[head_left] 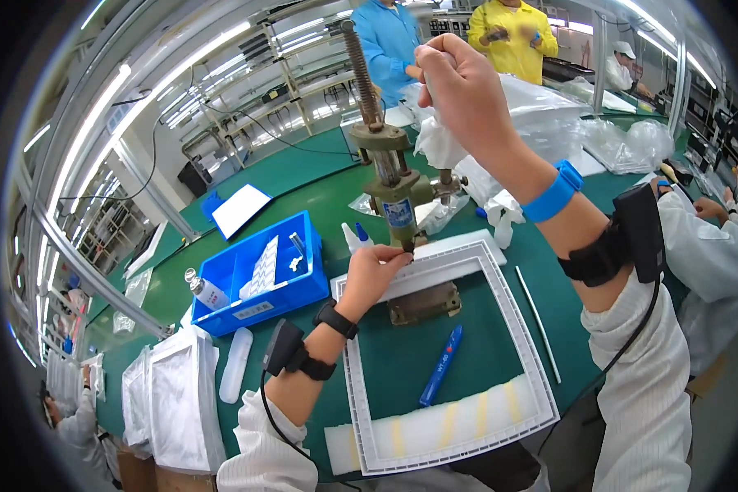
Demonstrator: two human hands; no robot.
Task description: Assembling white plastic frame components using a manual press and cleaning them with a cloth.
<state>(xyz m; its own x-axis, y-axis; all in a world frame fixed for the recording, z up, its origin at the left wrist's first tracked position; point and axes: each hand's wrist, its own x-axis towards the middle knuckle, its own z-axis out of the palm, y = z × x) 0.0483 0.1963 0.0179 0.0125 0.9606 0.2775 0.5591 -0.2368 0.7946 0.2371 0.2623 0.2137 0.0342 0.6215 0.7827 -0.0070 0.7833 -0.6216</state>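
Observation:
A hand-operated bench press with a tall threaded rod stands at the middle. Below its ram lies the far bar of a white rectangular plastic frame. My left hand is closed in a pinch at that bar, fingertips right by the ram's tip; whatever is pinched is too small to make out. Raised above the press's side hub, my right hand is closed in a fist around what looks like the press lever, mostly hidden. A white foam strip lies under the near bar. Inside the frame rests a blue marker-like tube.
Left of the frame stands a blue divided bin with a bottle in it. White wrapped frames are stacked at the lower left. A thin white rod lies to the right. Plastic bags and co-workers are beyond.

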